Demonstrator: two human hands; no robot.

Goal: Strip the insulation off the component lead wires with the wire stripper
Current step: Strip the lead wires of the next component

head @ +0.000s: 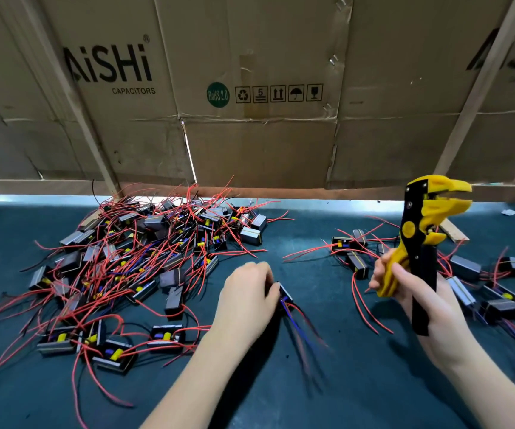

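Bench (pixel 327 391) surface dark teal, backed by a wall of flattened cardboard cartons (pixel 250 88) printed "AiSHi CAPACITORS".

Left hand (pixel 246 298) low at centre, palm down, fingers curled round a small black component (pixel 284 295) at its fingertips. Red and blue lead wires (pixel 299 326) trail from that component toward the near edge; they are motion-blurred, so wire ends cannot be read.

Right hand (pixel 417 292) raised to the right of centre, gripping a wire stripper (pixel 426 239) upright. Fingers wrapped round the yellow handle, the black handle lying against the palm. Yellow head of the tool points right, its jaws standing slightly apart, nothing between them. Stripper and held component are well apart; the tool is not on any wire.

Large pile of components (pixel 144 261) on the left half of the bench: black boxy bodies, some with yellow parts, tangled in long red leads, with a few black and blue ones. Strays lie at the pile's near edge, close to the left forearm.

Smaller group of components (pixel 466 274) on the right, spread behind and beside the right hand, red leads splayed across the bench.

Pale wooden strip (pixel 454 232) lies beyond the stripper, partly hidden by it.
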